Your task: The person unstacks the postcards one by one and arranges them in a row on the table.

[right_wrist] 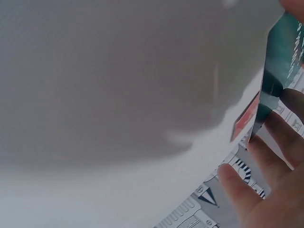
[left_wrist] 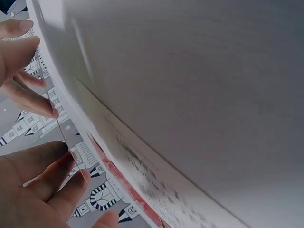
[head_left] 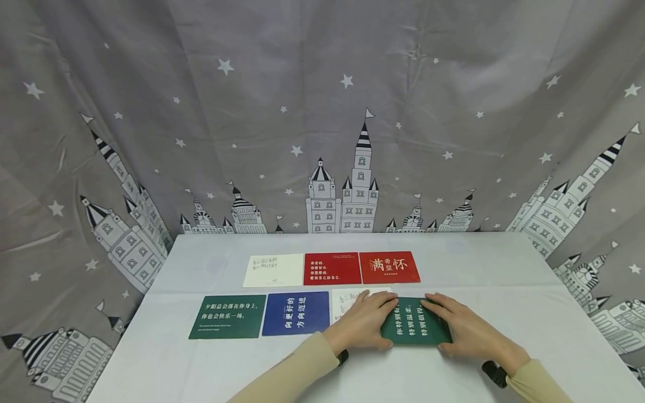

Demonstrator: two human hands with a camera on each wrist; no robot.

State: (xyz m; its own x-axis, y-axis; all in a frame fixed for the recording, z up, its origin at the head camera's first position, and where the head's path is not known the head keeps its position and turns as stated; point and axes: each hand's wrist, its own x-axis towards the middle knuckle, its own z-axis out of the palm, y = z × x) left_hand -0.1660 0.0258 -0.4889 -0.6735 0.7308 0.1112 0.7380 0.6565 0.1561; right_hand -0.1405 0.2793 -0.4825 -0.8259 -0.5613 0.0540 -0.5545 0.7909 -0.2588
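Note:
Between my two hands is a dark green card (head_left: pixel 415 331) with white lettering, held by its left and right edges. My left hand (head_left: pixel 364 320) has its fingertips at the card's left edge, thumb near the front corner. At the opposite edge, my right hand (head_left: pixel 466 326) grips with the thumb in front and the fingers behind. In the right wrist view the card (right_wrist: pixel 275 71) stands off the table, touched by the fingertips. Seen from the left wrist, it is a thin edge between the hands. A white handwritten card (head_left: pixel 342 301) lies partly hidden behind my left hand.
Left of my hands lie a blue card (head_left: pixel 314 313) and another green card (head_left: pixel 227 317). Behind them are a white card (head_left: pixel 274 271) and two red cards (head_left: pixel 332 268). A grey curtain (head_left: pixel 302 84) with printed castles hangs behind the white table (head_left: pixel 151 347).

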